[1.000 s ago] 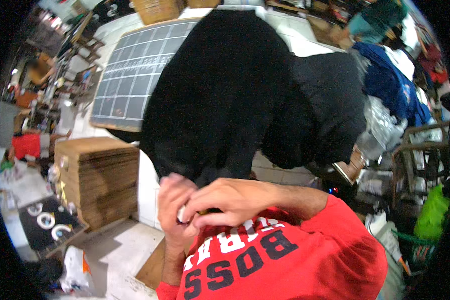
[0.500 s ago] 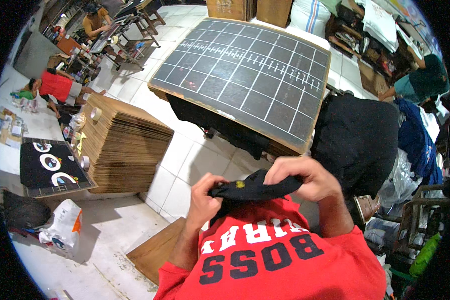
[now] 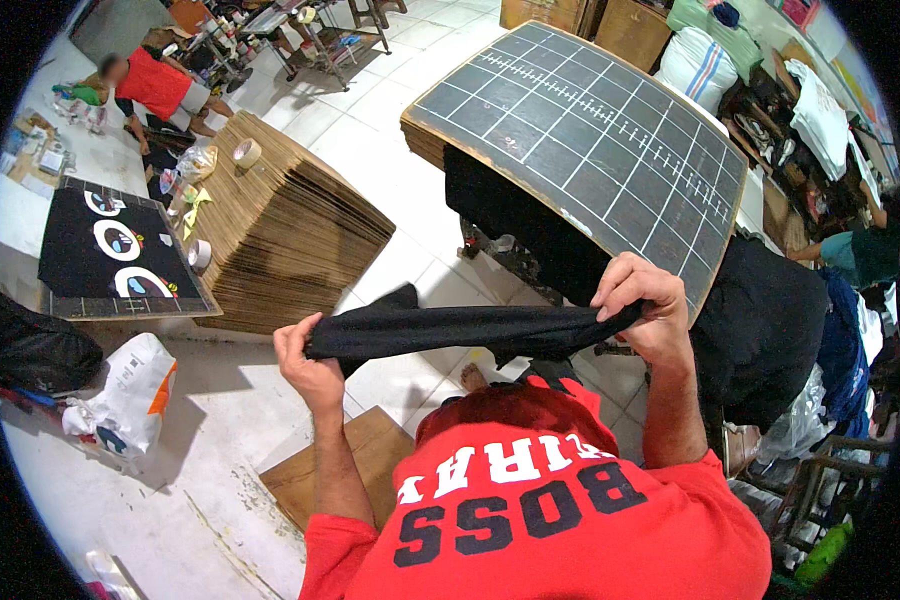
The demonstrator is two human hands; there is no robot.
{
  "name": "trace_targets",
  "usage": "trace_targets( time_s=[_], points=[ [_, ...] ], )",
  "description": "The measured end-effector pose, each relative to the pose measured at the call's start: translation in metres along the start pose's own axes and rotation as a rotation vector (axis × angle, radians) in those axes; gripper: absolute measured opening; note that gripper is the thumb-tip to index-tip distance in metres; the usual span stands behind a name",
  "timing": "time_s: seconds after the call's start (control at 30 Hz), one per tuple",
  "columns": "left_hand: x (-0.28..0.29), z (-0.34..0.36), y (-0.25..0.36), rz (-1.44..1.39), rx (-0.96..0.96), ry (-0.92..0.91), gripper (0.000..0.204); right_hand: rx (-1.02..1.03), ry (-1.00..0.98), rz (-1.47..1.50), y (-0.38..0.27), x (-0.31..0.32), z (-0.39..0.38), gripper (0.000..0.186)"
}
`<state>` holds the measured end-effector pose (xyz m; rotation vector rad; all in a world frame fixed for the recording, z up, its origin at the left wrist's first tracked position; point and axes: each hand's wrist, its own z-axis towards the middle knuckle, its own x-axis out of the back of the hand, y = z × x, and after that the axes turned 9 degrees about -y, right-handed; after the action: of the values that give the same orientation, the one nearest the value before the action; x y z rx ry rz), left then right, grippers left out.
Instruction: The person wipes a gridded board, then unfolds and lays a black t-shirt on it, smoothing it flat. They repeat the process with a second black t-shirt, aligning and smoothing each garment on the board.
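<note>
A piece of black cloth (image 3: pixel 460 332) is stretched between my two hands in front of my red shirt, folded into a long band. My left hand (image 3: pixel 310 365) pinches its left end, where a loose corner pokes up. At the other end, my right hand (image 3: pixel 642 302) grips the cloth with bent fingers, held a little higher. Some of the fabric sags below the band near the right hand. What kind of garment or piece it is, I cannot tell.
Ahead stands a dark gridded board (image 3: pixel 590 130) on a table, with a black cloth heap (image 3: pixel 765 340) beside it. Stacked brown boards (image 3: pixel 280 220) stand left, near a printed black cloth (image 3: pixel 110 245). A white bag (image 3: pixel 125 400) lies on the floor. Other people are at both sides.
My hands have moved apart, drawing the bunched black cloth into a long band. The yellow mark on it no longer shows. The view has shifted, so the gridded board sits farther right.
</note>
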<state>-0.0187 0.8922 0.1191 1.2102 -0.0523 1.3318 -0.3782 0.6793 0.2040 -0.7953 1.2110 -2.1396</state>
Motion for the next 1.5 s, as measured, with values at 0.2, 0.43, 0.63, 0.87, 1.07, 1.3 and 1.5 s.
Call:
trace_targets(
  time_s=[0.2,0.43,0.63,0.87,1.07,1.3,1.5],
  points=[
    [-0.011,0.019,-0.064,-0.055,0.147,0.058,0.053,-0.244,0.277,-0.159,0.015,0.019,0.027,0.019],
    [-0.050,0.060,-0.084,-0.584,0.365,-0.062,0.011,-0.556,0.261,0.036,0.062,0.079,0.042,0.004],
    [-0.096,0.153,-0.059,-0.467,0.281,-0.457,0.023,-0.492,0.230,-0.415,0.139,0.161,0.076,0.012],
    [-0.214,0.218,-0.034,-0.620,0.390,-0.429,0.025,-0.784,0.295,-0.147,0.224,0.189,0.083,0.018],
    [-0.241,0.283,-0.040,-1.222,0.579,-0.452,0.036,-0.517,0.686,0.342,0.248,0.227,0.105,0.017],
    [-0.267,0.341,-0.092,-0.891,0.669,-0.948,0.036,-0.998,0.377,-0.521,0.298,0.202,0.111,0.029],
    [-0.276,0.361,-0.127,-0.772,0.685,-1.067,0.019,-1.243,0.416,-0.704,0.274,0.161,0.098,0.027]
  ],
)
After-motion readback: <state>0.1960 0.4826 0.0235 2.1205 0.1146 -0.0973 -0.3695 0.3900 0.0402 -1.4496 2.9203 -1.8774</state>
